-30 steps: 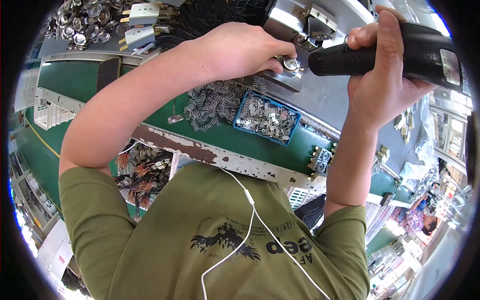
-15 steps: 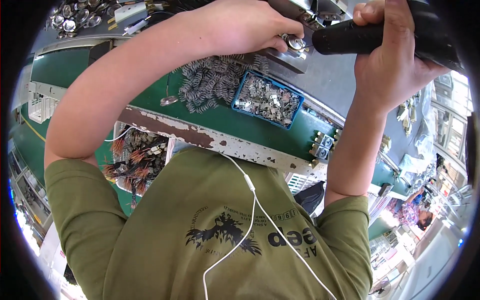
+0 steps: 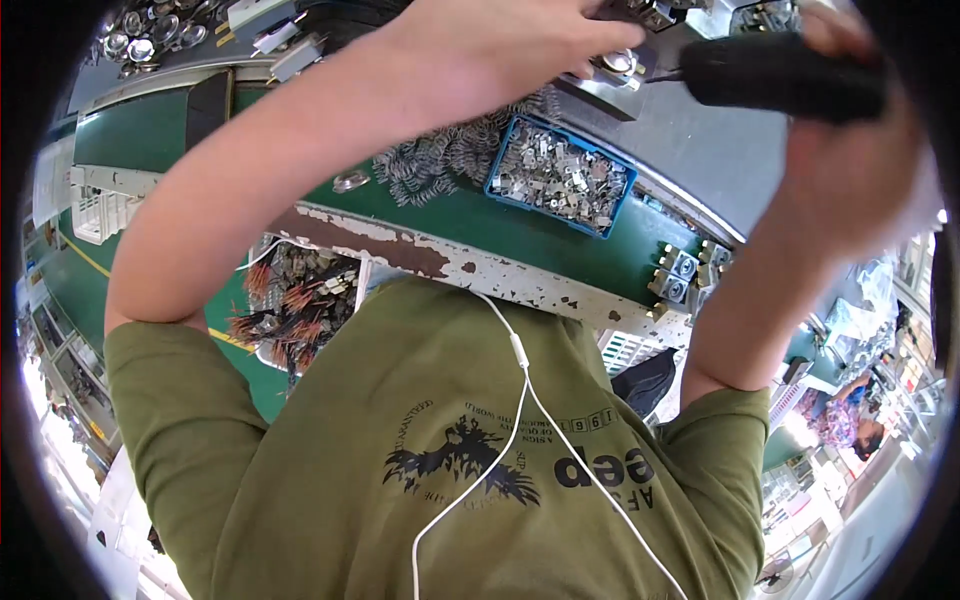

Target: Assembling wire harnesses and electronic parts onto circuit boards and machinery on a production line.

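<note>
My right hand, blurred by motion, is wrapped round a black power screwdriver. The tool lies nearly level, its thin bit pointing left at a small round silver metal part. A small gap shows between the bit and that part, which sits on a metal block. Over the part's left side reaches my left hand, index finger stretched out and thumb apart below it. Whether a fingertip touches the part is hard to see. Below them stands a blue tray of small metal pieces.
A heap of springs lies left of the tray beside a loose silver part. Square metal-and-brass pieces stand near the bench's chipped edge. Round parts lie far left; a bin of wired pieces sits below. Another person is at the right.
My right hand has drawn the screwdriver rightward, away from the round part. My left fingers have loosened from around the part and straightened. The whole view has shifted slightly.
</note>
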The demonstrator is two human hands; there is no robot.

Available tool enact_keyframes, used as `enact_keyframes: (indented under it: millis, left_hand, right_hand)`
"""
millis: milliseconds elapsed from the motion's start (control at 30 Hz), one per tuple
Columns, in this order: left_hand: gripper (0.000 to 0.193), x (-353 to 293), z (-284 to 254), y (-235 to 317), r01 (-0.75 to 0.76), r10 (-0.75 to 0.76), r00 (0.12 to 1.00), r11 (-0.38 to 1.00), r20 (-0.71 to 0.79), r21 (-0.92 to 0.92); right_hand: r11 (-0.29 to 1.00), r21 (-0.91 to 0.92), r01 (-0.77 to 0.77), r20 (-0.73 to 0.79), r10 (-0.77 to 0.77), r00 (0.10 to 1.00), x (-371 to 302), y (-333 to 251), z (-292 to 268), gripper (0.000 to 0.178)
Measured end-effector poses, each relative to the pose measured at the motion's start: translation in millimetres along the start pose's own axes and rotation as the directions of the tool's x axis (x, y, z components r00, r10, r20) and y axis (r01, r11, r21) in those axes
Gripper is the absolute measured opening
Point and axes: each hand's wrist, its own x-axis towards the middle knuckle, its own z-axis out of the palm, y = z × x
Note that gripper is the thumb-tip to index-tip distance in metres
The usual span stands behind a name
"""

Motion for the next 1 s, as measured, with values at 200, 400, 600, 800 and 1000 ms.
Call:
enact_keyframes:
  millis: [200,400,600,800,1000]
  left_hand:
    - [0.012,-22,22,55,-0.079,0.083,0.995,0.993,0.054,-0.083]
    - [0.007,-30,21,62,-0.116,0.126,0.971,0.992,0.203,-0.058]
    - [0.005,-34,26,70,-0.112,0.123,0.981,0.990,0.151,-0.080]
    - [0.008,-38,29,67,-0.143,0.148,0.983,0.988,0.107,-0.058]
    - [0.009,-35,26,67,-0.101,0.114,0.990,0.985,0.086,-0.139]
  right_hand:
    - [1.000,0.012,0.021,-0.088,-0.020,0.996,-9,-1,16,0.021]
    - [0.985,0.112,0.130,-0.128,-0.116,0.985,1,-35,35,0.022]
    - [0.948,0.167,0.271,-0.186,-0.240,0.953,26,-38,80,0.022]
    - [0.975,0.104,0.198,-0.204,-0.174,0.963,12,-46,111,0.035]
    - [0.968,0.162,0.194,-0.122,-0.175,0.977,20,-32,98,0.039]
